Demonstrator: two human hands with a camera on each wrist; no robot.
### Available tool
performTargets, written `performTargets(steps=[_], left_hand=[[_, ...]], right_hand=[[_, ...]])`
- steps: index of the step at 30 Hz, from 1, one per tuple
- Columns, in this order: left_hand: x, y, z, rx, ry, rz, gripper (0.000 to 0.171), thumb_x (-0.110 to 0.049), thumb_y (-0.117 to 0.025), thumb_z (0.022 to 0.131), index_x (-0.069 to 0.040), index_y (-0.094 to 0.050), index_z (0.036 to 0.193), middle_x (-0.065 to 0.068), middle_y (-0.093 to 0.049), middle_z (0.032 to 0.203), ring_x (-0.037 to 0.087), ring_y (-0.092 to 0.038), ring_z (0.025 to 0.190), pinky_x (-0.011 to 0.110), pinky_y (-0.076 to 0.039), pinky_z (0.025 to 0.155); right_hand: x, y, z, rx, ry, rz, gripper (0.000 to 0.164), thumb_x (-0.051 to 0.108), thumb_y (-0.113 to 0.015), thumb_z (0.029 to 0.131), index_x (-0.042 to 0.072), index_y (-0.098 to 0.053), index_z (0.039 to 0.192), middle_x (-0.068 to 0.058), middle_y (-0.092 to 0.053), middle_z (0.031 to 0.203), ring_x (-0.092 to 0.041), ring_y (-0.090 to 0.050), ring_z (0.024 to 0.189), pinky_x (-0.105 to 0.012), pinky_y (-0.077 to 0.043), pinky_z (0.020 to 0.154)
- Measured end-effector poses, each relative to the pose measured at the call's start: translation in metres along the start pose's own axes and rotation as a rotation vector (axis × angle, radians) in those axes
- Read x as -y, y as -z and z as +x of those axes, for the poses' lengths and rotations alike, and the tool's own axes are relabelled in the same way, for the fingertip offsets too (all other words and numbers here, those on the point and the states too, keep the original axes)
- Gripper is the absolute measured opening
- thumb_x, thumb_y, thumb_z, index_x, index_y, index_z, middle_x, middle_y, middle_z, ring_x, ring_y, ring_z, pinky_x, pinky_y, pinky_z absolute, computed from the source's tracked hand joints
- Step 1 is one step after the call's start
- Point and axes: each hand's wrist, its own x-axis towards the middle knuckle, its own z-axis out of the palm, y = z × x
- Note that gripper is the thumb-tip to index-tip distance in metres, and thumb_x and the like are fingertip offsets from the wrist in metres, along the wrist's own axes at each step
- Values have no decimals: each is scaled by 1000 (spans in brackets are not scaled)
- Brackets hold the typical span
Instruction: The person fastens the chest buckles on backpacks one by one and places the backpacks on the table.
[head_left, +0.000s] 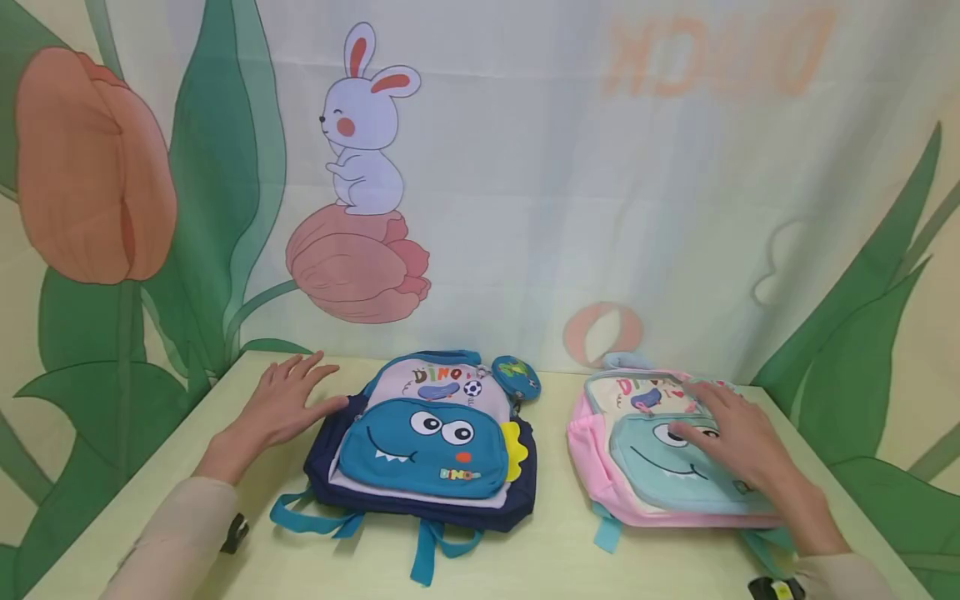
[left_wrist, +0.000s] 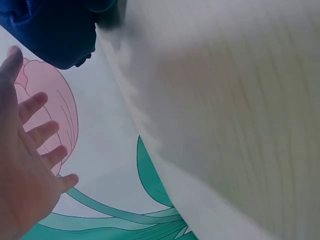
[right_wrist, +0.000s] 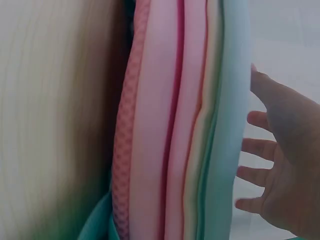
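A navy and teal dinosaur backpack (head_left: 431, 450) lies on its back, front face up, with a round teal coin purse (head_left: 516, 377) clipped at its upper right. Beside its left edge is my left hand (head_left: 288, 400), fingers spread, thumb close to the bag's side; whether they touch I cannot tell. To the right lies a pink and mint dinosaur backpack (head_left: 675, 467). My right hand (head_left: 738, 433) is over its upper right part, fingers extended. In the right wrist view that hand (right_wrist: 285, 155) has spread fingers beside the mint front pocket (right_wrist: 227, 120), holding nothing.
Both bags rest on a pale yellow table (head_left: 300, 575). Teal straps (head_left: 425, 550) stick out toward the near edge from under the navy bag. A printed curtain (head_left: 510, 208) with a rabbit and tulips hangs directly behind the table.
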Motion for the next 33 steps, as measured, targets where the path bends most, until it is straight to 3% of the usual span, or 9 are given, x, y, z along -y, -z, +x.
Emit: performTargets(steps=[3, 9, 14, 25, 29, 33], left_hand=[[0, 1, -2, -2, 19, -53, 70, -60, -50, 95, -9, -51, 143, 23, -40, 153, 48, -31, 140, 69, -19, 112], [1, 2, -9, 33, 48, -137, 63, -56, -50, 98, -9, -54, 139, 21, -55, 141, 44, -49, 129, 68, -35, 103], [2, 0, -11, 93, 66, -216, 63, -58, -50, 98, -10, -54, 138, 18, -62, 131, 34, -60, 113, 54, -52, 87], [-1, -5, -13, 215, 61, -283, 59, -58, -52, 97, -15, -54, 137, 12, -64, 118, 22, -60, 97, 32, -50, 70], [-4, -6, -15, 252, 63, -310, 59, -57, -52, 97, -15, -53, 138, 12, -64, 116, 19, -58, 90, 31, -47, 69], [-5, -6, -14, 289, 80, -357, 62, -57, -53, 97, -15, -49, 141, 13, -62, 117, 18, -60, 89, 33, -52, 74]], right_hand=[[7, 0, -2, -38, 40, 61, 73, 55, -62, 93, 10, -44, 147, -27, -45, 147, -53, -38, 135, -73, -32, 100], [24, -6, -3, -113, 146, 189, 51, 32, -67, 95, 9, -56, 138, -16, -60, 135, -40, -53, 127, -62, -43, 98], [37, -12, 1, -127, 172, 251, 41, 27, -66, 96, 10, -61, 133, -11, -66, 128, -33, -61, 116, -57, -49, 94], [74, -26, 4, -80, 195, 294, 34, 31, -66, 96, 15, -65, 126, -1, -67, 123, -23, -63, 105, -47, -52, 87], [87, -30, 9, -61, 208, 269, 34, 30, -67, 95, 16, -66, 126, 1, -67, 123, -17, -60, 97, -40, -51, 84], [100, -30, 14, -29, 206, 244, 35, 29, -68, 95, 17, -66, 127, 2, -66, 124, -12, -54, 89, -29, -47, 77]])
